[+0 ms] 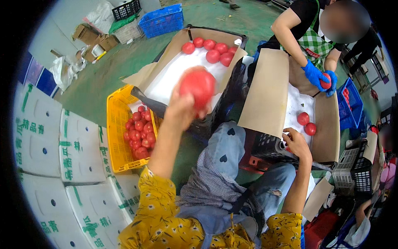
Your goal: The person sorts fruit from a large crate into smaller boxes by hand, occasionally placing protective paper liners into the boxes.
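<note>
My left hand [183, 109] grips a large red tomato [198, 87], blurred by motion, above the near end of a paper-lined crate [149, 73]. Several tomatoes [213, 56] sit at that crate's far end on white padding [174, 65]. At the near corner of a second paper-lined crate [325, 133], my right hand [297, 143] has bent fingers by the edge of a brown paper flap [264, 93]. Whether those fingers pinch the paper is unclear. Two tomatoes [303, 119] rest in this crate, just beyond my right hand.
A yellow crate [116, 149] full of smaller tomatoes [140, 130] stands on my left, near stacked white foam boxes [82, 146]. Across the second crate, a co-worker's blue-gloved hands [314, 74] hold a tomato [325, 81]. A blue crate [161, 20] lies farther back.
</note>
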A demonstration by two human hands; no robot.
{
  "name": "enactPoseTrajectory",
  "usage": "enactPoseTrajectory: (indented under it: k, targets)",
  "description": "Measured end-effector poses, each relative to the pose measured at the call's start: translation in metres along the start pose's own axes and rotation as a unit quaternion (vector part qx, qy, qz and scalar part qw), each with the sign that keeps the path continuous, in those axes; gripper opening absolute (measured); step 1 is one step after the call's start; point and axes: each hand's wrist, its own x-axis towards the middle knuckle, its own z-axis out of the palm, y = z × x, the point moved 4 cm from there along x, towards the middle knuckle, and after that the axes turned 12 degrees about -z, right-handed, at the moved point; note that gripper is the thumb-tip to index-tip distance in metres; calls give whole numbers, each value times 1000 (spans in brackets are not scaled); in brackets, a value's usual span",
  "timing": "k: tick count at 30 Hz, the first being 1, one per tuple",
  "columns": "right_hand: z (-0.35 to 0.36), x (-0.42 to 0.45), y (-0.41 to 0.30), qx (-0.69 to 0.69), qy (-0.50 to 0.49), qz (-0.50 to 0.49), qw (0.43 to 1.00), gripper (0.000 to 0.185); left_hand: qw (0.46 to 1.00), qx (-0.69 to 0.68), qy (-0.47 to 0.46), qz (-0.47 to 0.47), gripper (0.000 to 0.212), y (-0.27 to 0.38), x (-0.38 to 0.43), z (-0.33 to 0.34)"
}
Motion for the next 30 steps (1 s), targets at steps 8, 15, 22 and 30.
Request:
enactPoseTrajectory:
  k: [8,15,22,30]
  targets:
    - [3,2,11,-38,7,-30,999,31,722,617,175,-259,55,-37,40,-151]
    - [8,8,13,-48,48,-54,996,29,600,702,-81,-374,52,-56,53,-179]
    - [4,0,11,-84,83,-57,991,28,661,531,-74,-526,51,-68,50,-202]
    - [2,-2,0,-50,69,-33,996,29,489,851,-12,-192,33,-59,54,-171]
